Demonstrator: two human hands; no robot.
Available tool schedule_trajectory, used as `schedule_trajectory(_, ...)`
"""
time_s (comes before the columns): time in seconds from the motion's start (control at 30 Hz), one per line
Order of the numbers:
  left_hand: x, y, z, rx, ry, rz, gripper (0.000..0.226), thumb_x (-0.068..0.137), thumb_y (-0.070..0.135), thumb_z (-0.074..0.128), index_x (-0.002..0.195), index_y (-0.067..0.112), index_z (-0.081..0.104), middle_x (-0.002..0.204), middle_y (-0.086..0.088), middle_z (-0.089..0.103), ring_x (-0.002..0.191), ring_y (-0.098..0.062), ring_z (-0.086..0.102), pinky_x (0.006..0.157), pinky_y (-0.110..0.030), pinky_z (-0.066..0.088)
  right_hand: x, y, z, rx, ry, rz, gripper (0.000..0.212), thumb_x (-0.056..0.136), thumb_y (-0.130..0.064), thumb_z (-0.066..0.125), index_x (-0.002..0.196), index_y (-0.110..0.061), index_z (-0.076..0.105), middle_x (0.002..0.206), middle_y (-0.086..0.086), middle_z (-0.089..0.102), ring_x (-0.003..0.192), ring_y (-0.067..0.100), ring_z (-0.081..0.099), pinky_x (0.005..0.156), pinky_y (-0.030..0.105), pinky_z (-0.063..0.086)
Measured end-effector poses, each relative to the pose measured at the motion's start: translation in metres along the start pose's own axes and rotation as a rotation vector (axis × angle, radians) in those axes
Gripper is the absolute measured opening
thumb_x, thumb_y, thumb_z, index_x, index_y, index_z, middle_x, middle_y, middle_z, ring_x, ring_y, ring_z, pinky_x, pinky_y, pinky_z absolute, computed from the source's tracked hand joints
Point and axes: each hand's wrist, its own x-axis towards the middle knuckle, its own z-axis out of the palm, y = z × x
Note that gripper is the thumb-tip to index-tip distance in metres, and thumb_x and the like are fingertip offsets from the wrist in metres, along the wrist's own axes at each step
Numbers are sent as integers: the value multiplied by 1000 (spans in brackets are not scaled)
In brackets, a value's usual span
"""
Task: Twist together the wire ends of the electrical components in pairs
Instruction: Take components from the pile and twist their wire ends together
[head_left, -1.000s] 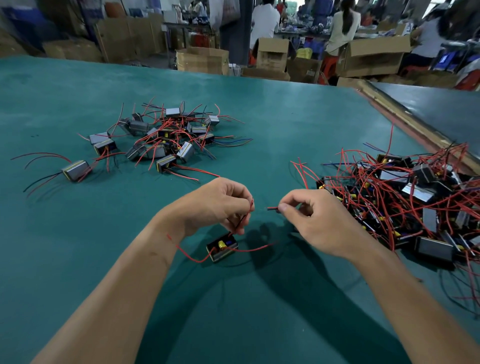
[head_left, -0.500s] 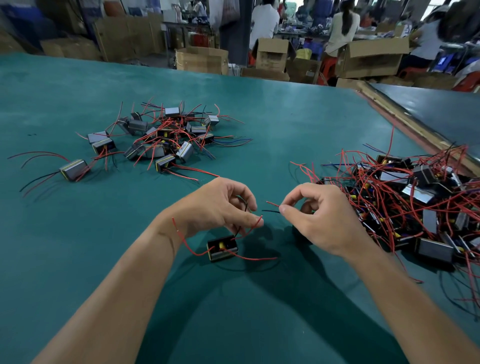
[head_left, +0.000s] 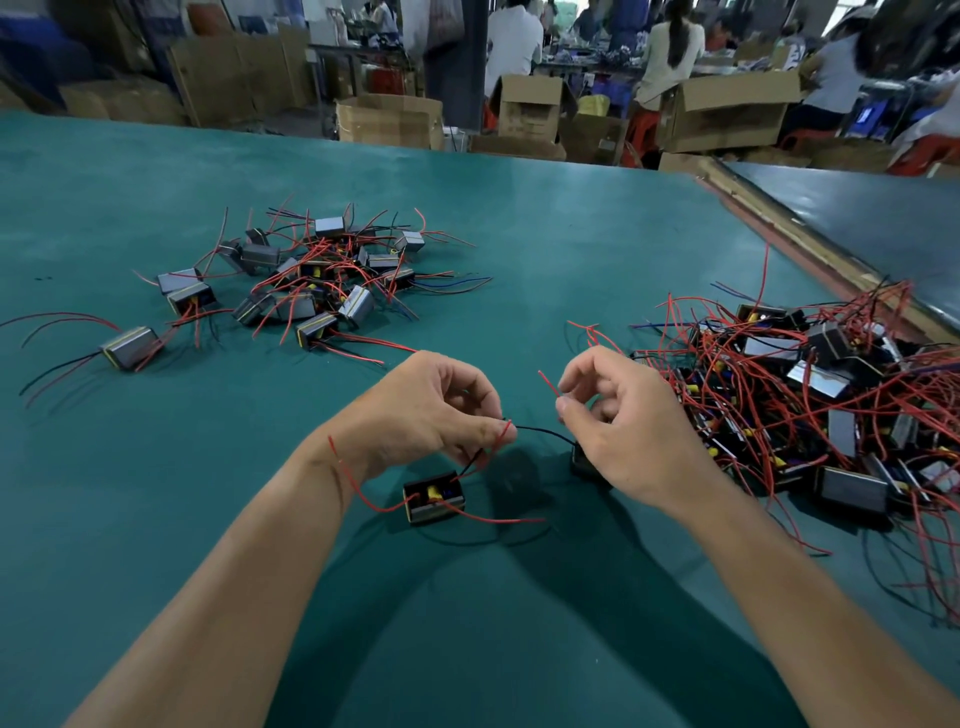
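Observation:
A small black component (head_left: 434, 496) with yellow and blue parts lies on the green table (head_left: 545, 249) below my hands, red wires trailing from both sides. My left hand (head_left: 431, 408) pinches a red and a black wire rising from it. My right hand (head_left: 615, 415) pinches the end of a red wire (head_left: 548, 383) between thumb and forefinger, a little to the right of the left hand. A thin black wire (head_left: 537, 430) spans the gap between the hands. A dark component (head_left: 582, 460) is partly hidden under my right hand.
A scattered group of components with red, black and blue wires (head_left: 311, 280) lies at the far left. A dense tangled heap of components (head_left: 810, 395) fills the right side. Cardboard boxes (head_left: 389, 119) and seated people are beyond the table's far edge.
My right hand has lifted and turned, so its red wire end now points up and left. A black wire has come into view between the hands. The left hand keeps its pinch.

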Motion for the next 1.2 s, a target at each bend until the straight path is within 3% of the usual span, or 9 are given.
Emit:
schedule_trajectory(0.17,0,0,0,-14,11,-16,16,77,1,78,70,10,67,65,-9,71,51,-16,65,51,-21,53,-4,-1,-1,-179,-1,-45,20,83,-6,65,84,-26,64,79,-10,60,47,8,46,52,11,34)
schedule_trajectory(0.23,0,0,0,-24,17,-11,17,75,0,79,69,12,68,68,-12,70,51,-16,65,50,-21,53,-3,0,-1,-211,26,-37,17,81,-8,66,81,-24,68,68,-10,53,49,9,44,54,14,35)
schedule_trajectory(0.33,1,0,2,-28,24,-12,15,74,-1,80,74,11,70,63,-4,69,50,-12,64,49,-18,51,-2,1,0,-144,2,-2,13,83,-10,68,76,-20,71,49,-11,45,44,7,36,49,16,31)
schedule_trajectory(0.43,2,0,4,-32,34,-15,14,73,0,80,76,12,73,61,0,69,50,-9,60,48,-17,49,-4,-2,3,-78,-46,-47,10,84,-17,71,74,-20,73,51,-18,52,42,5,38,47,10,27)
schedule_trajectory(0.53,2,0,3,-34,34,8,14,72,2,81,73,14,74,59,0,67,49,-8,59,47,-16,47,-6,-5,6,-61,-105,-112,11,80,-28,69,71,-22,72,54,-18,55,45,4,42,49,10,28)
schedule_trajectory(0.67,1,2,3,-35,25,12,11,72,4,81,76,11,74,59,-2,67,49,-9,59,48,-17,48,-6,-1,6,-71,-133,-99,17,84,-25,73,69,-20,67,51,-17,53,44,4,40,48,12,28)
schedule_trajectory(1.0,1,2,4,-132,24,-12,11,86,2,68,84,11,74,76,-5,74,59,-13,62,58,-20,54,-4,2,5,-90,-81,-66,20,81,-35,63,68,-19,61,57,-2,59,46,8,44,48,25,39)
schedule_trajectory(1.1,1,3,6,-189,48,-27,11,84,2,69,82,11,73,76,-5,75,59,-12,66,60,-21,56,-6,1,6,-102,-87,-64,20,82,-34,61,68,-20,58,56,-3,58,48,16,47,50,29,41)
schedule_trajectory(1.2,1,2,9,-189,73,-13,12,85,2,68,80,12,73,74,-4,74,54,-9,63,57,-20,56,-7,1,7,-105,-94,-64,19,83,-31,62,68,-20,57,53,-11,54,46,10,43,49,28,39)
